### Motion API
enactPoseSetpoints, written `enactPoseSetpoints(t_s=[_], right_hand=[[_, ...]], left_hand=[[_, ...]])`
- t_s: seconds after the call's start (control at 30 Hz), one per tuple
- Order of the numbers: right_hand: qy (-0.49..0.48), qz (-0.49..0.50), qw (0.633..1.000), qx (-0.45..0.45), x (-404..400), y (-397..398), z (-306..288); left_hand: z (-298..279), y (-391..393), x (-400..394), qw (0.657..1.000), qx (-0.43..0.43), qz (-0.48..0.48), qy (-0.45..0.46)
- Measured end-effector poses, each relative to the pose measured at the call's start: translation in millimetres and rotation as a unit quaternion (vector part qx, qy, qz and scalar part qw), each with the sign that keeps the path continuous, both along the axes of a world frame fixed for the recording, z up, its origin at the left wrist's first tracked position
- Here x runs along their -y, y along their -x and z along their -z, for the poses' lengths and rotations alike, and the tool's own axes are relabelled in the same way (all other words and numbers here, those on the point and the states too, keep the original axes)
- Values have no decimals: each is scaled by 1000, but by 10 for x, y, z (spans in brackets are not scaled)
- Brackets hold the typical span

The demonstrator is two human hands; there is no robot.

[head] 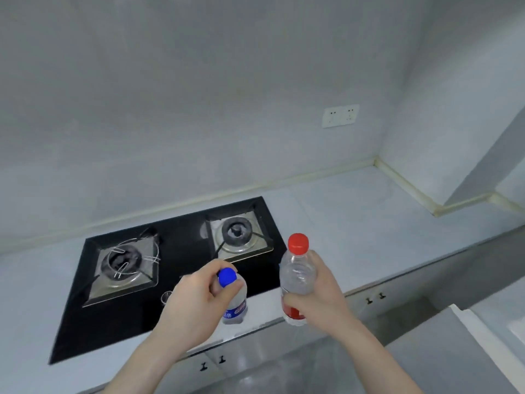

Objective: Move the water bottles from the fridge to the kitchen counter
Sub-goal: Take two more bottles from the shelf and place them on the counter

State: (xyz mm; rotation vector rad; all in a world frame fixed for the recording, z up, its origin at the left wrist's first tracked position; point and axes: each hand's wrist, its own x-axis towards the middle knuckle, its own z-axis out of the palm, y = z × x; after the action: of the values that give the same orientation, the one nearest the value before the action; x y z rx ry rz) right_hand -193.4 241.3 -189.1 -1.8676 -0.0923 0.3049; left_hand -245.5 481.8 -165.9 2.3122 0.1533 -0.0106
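Left hand (196,297) clamps the blue-capped bottle (234,300) near its neck; right hand (315,294) wraps the red-capped bottle (297,277) mid-body. Both upright, just right of the gas hob (170,268), apparently for set-down on the counter (355,223).

Two hands holding water bottles over a kitchen counter w/ gas hob.

Left hand (196,301) gripped the blue-capped bottle (234,297) near its neck, fingers curled round the cap; right hand (318,294) was wrapped round the body of the red-capped bottle (297,275), held upright. Both bottles sat over the front edge of the pale counter (369,223), just right of the black two-burner hob (170,265). Double wall socket (340,115) on rear wall; cabinet doors w/ dark handles (211,362) below.
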Motion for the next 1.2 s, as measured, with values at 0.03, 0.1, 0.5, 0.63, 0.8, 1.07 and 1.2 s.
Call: enactPoseSetpoints(t_s=[0.03, 0.1, 0.5, 0.63, 0.8, 1.07, 1.2], right_hand=[[-5, -27, 1000, 1, -200, 17, -25], [-2, -75, 997, 4, -595, 51, -64], [41, -272, 961, 28, -3085, 437, -114], [38, -341, 938, 48, -3893, 637, -128], [32, -412, 910, 41, -4541, 744, -209], [43, -498, 861, 89, -5484, 687, -49], [49, -551, 829, 84, -5896, 705, 63]], left_hand=[[-13, 110, -189, 1000, 0, -23, 3], [-23, 313, -558, 998, 1, -58, 8], [-117, 1434, -2427, 977, -33, -204, -41], [-130, 1810, -2985, 963, -50, -256, -68], [-44, 2106, -3445, 944, -65, -310, -96], [55, 2405, -3916, 894, -67, -439, -59], [85, 2574, -4043, 867, -59, -494, -45]])
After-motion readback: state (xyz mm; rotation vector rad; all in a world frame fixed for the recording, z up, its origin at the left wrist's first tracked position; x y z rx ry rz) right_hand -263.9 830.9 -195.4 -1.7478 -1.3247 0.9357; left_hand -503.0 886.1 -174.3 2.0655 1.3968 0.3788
